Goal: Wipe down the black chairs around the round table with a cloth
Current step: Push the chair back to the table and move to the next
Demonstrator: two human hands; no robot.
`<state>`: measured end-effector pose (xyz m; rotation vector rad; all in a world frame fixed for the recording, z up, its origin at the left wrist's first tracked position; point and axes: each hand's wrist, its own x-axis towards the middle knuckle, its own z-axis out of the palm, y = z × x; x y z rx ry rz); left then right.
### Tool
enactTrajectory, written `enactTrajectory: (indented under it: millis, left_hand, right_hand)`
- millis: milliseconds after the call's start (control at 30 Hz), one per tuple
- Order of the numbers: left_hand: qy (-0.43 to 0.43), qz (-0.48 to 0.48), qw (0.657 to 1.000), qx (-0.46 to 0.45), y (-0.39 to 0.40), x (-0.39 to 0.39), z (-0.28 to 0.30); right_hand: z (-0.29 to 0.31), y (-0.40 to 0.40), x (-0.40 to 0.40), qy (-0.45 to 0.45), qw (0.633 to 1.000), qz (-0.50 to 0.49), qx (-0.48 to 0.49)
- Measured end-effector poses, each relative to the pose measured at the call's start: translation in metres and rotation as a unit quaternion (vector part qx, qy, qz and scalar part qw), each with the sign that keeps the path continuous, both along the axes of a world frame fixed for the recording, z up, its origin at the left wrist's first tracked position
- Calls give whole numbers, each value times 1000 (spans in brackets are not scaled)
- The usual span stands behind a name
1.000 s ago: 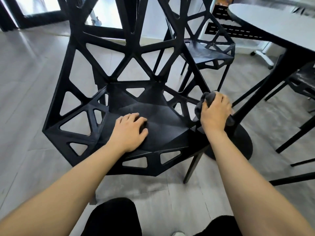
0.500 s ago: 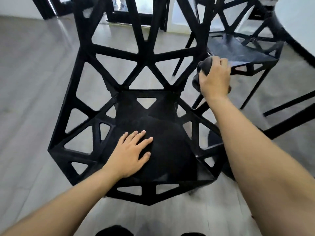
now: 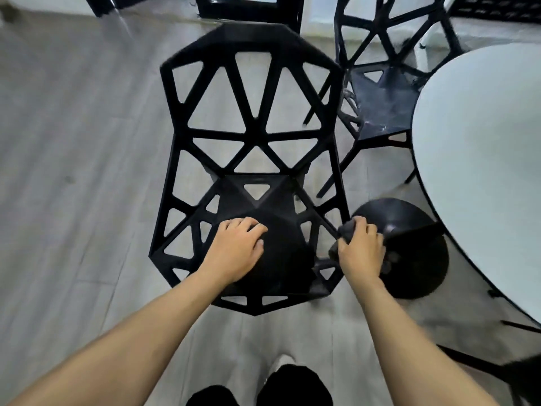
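Black chair (image 3: 251, 133), grey cloth (image 3: 345, 230), unbranded

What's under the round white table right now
Under the round white table, its black disc-shaped base shows on the grey wood-look floor. The tabletop covers most of the pedestal and whatever lies further beneath it.

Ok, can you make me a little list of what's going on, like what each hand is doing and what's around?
left hand: rests on the seat of the near chair, fingers loosely bent
right hand: grips a dark cloth against the chair's right edge
second chair: behind and to the right, next to the table
round table: white top, at the right
table base: black, round, on the floor
floor: grey wood planks
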<state>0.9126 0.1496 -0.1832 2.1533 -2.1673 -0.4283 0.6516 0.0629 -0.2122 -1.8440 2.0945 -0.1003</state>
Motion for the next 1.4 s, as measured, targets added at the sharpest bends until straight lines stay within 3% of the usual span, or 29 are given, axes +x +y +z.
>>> enactTrajectory:
  millis: [200,567,1067,1400]
  left_hand:
    - [19,-7,995,-101,3,-9,116]
    - [26,33,994,-106,38,61,296]
    - [48,-91,984,-149,37,285,372]
    - [57,-176,971,-154,-35,345,384]
  right_hand:
    - [118,26,18,-95,990,50,-91]
    - [282,56,108,-186,969,83,-139]
    - [354,120,321,-205,956,-52,-201]
    - [359,90,380,-206,946,-128,-215]
